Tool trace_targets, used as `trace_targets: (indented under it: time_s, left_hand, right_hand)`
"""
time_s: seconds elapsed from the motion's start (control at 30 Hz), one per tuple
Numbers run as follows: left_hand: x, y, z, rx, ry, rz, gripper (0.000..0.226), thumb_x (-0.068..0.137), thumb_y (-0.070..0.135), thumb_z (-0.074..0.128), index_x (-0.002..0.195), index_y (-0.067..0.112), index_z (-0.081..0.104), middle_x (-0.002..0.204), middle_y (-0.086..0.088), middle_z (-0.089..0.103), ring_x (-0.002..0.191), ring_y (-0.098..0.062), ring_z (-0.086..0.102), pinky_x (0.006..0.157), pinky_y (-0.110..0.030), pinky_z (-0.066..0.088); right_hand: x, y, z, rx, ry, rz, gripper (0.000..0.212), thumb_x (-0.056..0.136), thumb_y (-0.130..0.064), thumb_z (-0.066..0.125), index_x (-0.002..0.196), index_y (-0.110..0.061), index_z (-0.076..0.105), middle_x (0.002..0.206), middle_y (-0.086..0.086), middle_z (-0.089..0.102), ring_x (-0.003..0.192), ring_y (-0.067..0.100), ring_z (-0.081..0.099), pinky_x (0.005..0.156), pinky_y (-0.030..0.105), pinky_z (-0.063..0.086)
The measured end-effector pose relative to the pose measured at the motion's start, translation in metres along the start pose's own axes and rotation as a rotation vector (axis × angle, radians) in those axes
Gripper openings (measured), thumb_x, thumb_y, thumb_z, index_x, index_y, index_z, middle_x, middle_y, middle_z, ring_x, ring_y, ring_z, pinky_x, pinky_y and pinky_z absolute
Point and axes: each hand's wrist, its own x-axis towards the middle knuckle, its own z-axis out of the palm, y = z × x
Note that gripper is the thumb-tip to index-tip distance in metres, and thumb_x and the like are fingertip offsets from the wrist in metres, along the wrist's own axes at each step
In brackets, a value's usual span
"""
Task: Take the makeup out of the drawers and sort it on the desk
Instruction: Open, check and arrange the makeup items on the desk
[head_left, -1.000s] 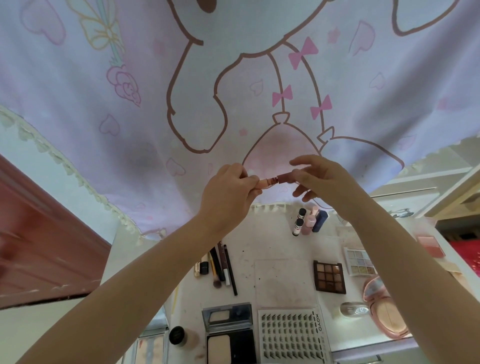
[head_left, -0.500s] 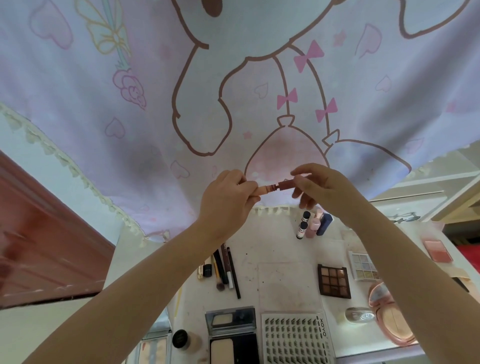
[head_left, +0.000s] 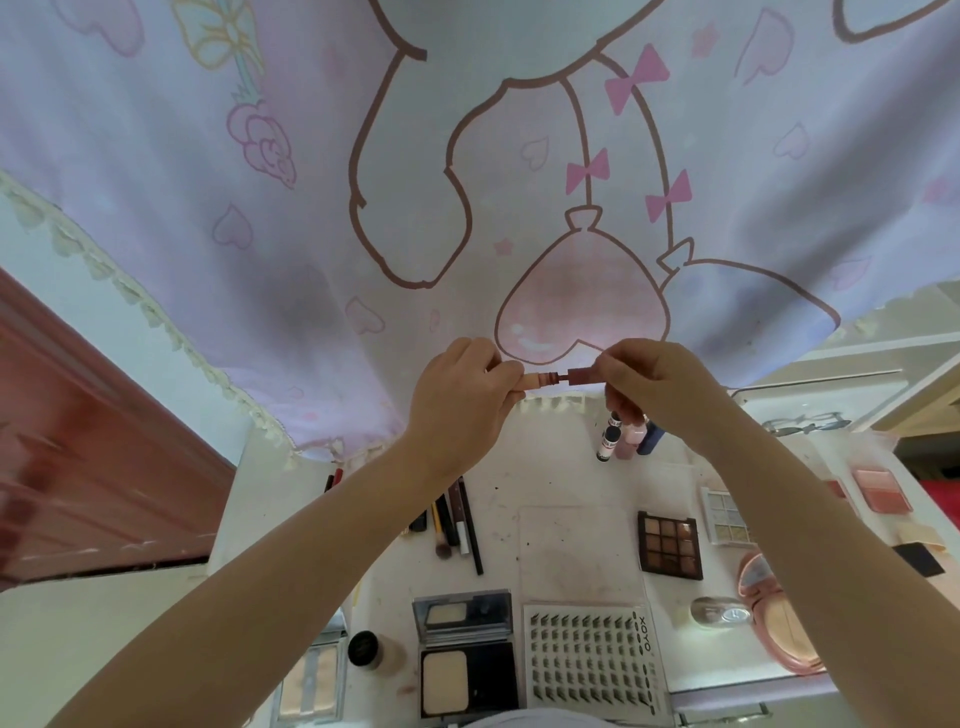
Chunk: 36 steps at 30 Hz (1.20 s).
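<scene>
I hold a small pink lip tube above the desk's far edge. My left hand (head_left: 462, 395) grips its body (head_left: 540, 380) and my right hand (head_left: 654, 387) pinches its darker cap (head_left: 582, 375), with a narrow neck showing between the two parts. Below on the white desk (head_left: 571, 540) lie a row of brushes and pencils (head_left: 457, 519), a brown eyeshadow palette (head_left: 670, 544), a pale glitter palette (head_left: 724, 517), an open powder compact (head_left: 467, 654), a lash tray (head_left: 589, 654), a round pink compact (head_left: 779, 623) and three small bottles (head_left: 626, 439).
A pink and white cartoon curtain (head_left: 467, 182) hangs over the back of the desk. A red-brown wooden panel (head_left: 93, 457) stands at the left. A blush palette (head_left: 883, 491) and a black pad (head_left: 919, 558) lie at the right; a small black jar (head_left: 363, 648) sits front left.
The view has tilted so my hands sit lower in the frame. The cap and the tube body have come slightly apart, showing the neck between them.
</scene>
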Motion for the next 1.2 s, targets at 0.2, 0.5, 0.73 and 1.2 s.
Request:
trace_targets:
  time_s: [0.2, 0.5, 0.73, 1.2]
  left_hand:
    - [-0.003, 0.001, 0.001, -0.013, -0.039, -0.020, 0.022, 0.054, 0.013, 0.087, 0.064, 0.007, 0.068, 0.057, -0.006, 0.056, 0.049, -0.021, 0.053, 0.045, -0.021, 0.042]
    - [-0.007, 0.002, 0.012, -0.052, -0.119, -0.024, 0.023, 0.054, 0.012, 0.087, 0.065, 0.007, 0.067, 0.057, -0.006, 0.055, 0.048, -0.021, 0.052, 0.044, -0.021, 0.043]
    - [-0.014, -0.001, 0.031, -0.074, -0.229, -0.037, 0.022, 0.053, 0.014, 0.088, 0.061, 0.007, 0.068, 0.055, -0.005, 0.055, 0.046, -0.020, 0.052, 0.043, -0.016, 0.035]
    - [-0.112, -0.069, 0.034, 0.064, -0.841, -0.761, 0.037, 0.097, 0.031, 0.038, 0.092, 0.004, 0.062, 0.089, -0.012, 0.061, 0.096, -0.026, 0.059, 0.075, -0.028, 0.041]
  right_hand:
    - [-0.003, 0.010, 0.000, 0.163, 0.030, -0.022, 0.028, 0.086, -0.002, 0.054, 0.084, -0.030, 0.053, 0.079, -0.008, 0.062, 0.057, -0.005, 0.061, 0.058, 0.010, 0.053]
    - [-0.003, 0.021, 0.005, 0.171, 0.054, 0.095, 0.025, 0.091, -0.005, 0.047, 0.077, -0.023, 0.057, 0.065, -0.001, 0.060, 0.044, -0.002, 0.055, 0.052, 0.015, 0.048]
    - [-0.004, 0.033, 0.012, 0.229, 0.012, 0.181, 0.019, 0.090, 0.000, 0.047, 0.082, -0.013, 0.057, 0.068, 0.003, 0.058, 0.042, -0.004, 0.055, 0.040, 0.005, 0.038]
    - [0.034, 0.097, 0.123, -0.372, -0.423, 0.315, 0.039, 0.095, -0.027, 0.042, 0.129, -0.008, 0.044, 0.129, 0.011, 0.050, 0.119, 0.024, 0.046, 0.096, 0.026, 0.033]
